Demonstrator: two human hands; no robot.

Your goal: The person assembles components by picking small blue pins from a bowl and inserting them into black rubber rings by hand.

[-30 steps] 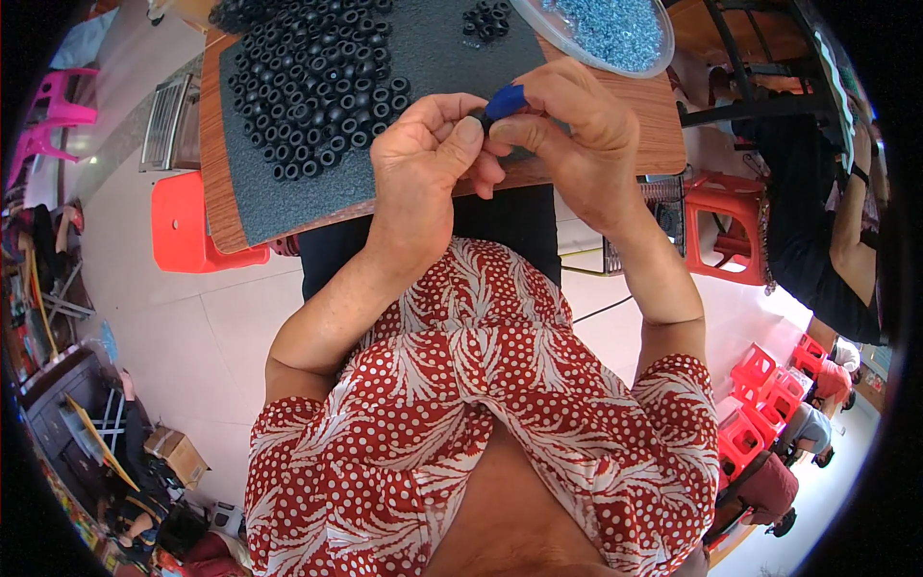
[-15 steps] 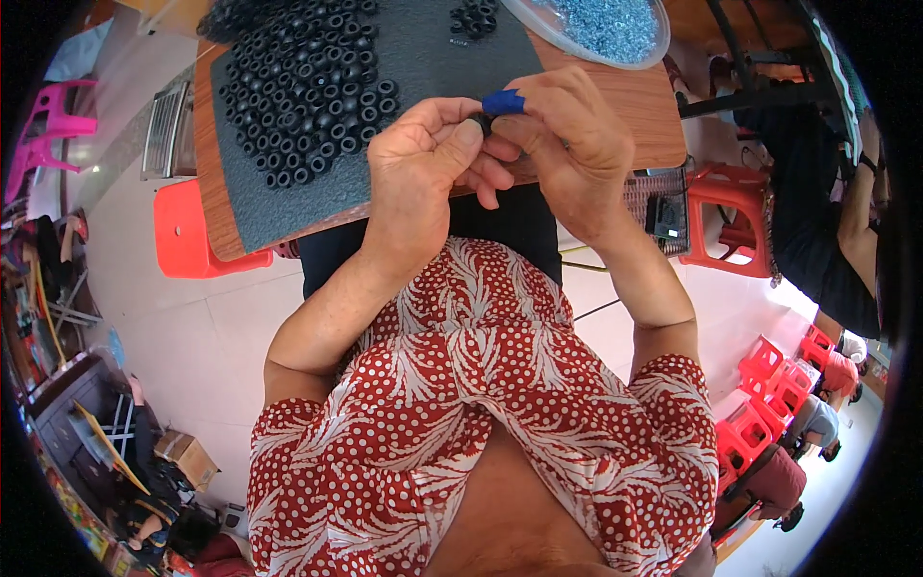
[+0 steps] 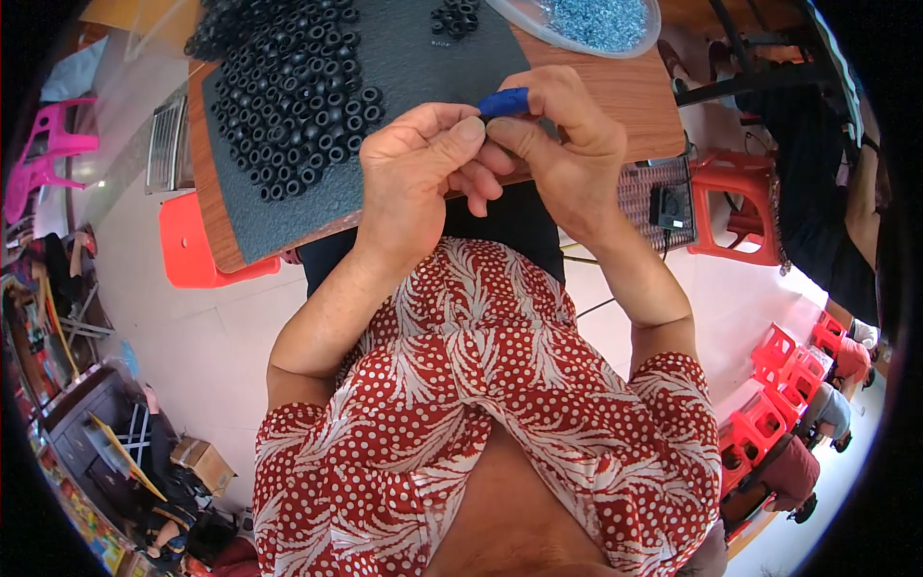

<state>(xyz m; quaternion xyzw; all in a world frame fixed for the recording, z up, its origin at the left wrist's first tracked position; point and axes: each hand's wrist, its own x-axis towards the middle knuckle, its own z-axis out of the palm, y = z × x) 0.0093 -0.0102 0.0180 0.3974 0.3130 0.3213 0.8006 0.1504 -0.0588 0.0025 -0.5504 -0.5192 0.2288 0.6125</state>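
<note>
The fingers [image 3: 519, 133] of both hands come together at the tips: the thumb and forefinger of the left hand [image 3: 409, 173] press close to each other, meeting the thumb and the blue-wrapped forefinger of the right hand [image 3: 580, 149]. The blue wrap [image 3: 503, 102] covers the join, so I cannot tell whether they clamp anything there. More curled fingers show just below that point. Under the forearms spreads the wearer's red garment [image 3: 471, 361], patterned with white dots and leaves. Both hands are raised at the near edge of a wood-grain table [image 3: 625, 111], partly covered by a dark grey mat [image 3: 423, 72]. On the mat, ahead and to the left of the left hand, lies a large heap of black rings [image 3: 293, 115]; farther up sits a small cluster of black pieces [image 3: 454, 17]. At the table's far right stands a clear round tub [image 3: 548, 42] of pale blue beads [image 3: 601, 21]. Beside the table are a red stool [image 3: 186, 245] on the left and another red stool [image 3: 735, 165] on the right. Farther off are a pink stool [image 3: 56, 146] and a cardboard box [image 3: 204, 467].
</note>
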